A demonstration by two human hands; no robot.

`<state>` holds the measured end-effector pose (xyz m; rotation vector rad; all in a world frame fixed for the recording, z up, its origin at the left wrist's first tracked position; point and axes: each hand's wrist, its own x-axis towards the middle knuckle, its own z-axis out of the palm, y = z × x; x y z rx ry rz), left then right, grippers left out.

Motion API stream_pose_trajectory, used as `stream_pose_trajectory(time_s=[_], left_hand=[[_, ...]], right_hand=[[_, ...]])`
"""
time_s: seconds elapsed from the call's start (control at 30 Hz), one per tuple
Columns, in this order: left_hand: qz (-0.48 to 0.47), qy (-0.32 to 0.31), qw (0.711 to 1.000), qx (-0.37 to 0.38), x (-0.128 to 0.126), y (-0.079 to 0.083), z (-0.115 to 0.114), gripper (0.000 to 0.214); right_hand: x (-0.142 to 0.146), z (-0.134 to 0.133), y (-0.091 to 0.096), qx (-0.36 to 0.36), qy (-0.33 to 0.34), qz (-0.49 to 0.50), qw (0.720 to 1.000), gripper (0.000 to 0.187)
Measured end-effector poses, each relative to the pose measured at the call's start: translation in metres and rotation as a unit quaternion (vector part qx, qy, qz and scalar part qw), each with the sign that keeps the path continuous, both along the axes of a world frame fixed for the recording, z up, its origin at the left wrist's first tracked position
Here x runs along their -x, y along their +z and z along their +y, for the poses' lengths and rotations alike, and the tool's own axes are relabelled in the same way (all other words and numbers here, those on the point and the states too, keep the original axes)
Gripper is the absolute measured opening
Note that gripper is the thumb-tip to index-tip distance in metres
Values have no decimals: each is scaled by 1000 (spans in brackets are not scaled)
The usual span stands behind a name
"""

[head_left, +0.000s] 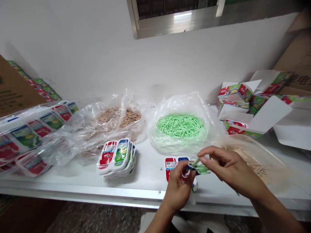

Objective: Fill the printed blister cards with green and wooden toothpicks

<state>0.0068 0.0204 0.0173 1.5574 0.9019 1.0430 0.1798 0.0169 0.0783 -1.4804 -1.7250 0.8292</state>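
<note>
My left hand (pixel 178 186) grips a small printed packet (pixel 185 176), bent open at its top, with green sticks (pixel 201 169) poking out toward the right. The fingertips of my right hand (pixel 234 170) are pinched on a pale green stick (pixel 195 161) at the packet's mouth. More green sticks show beneath the right fingers. Under and behind my left hand, another red and blue printed packet (pixel 170 165) lies on the white table, partly hidden. Beyond my hands, an open clear bag (pixel 155 142) holds a heap of green sticks (pixel 179 125).
A stack of red and green packets (pixel 115 157) stands left of centre. Behind it lies a bag of brown sticks (pixel 130 117). Bagged packets (pixel 31 136) fill the left end. At right are a shallow tub (pixel 279 171) of pale sticks and several open printed boxes (pixel 245 131).
</note>
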Motion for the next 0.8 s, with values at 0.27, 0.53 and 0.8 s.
stream_pose_trajectory(time_s=[0.27,0.53,0.8], left_hand=[[-26,-14,1000,9,-11,-2,8,22],[-102,-28,993,59,-24,-4,14,21],[-204,10,963,175,-15,-11,25,29]], right_hand=[[-12,6,5,-46,-27,19,998,25],[-19,13,9,-50,-32,57,997,22],[-105,37,3,-92,-287,11,953,27]])
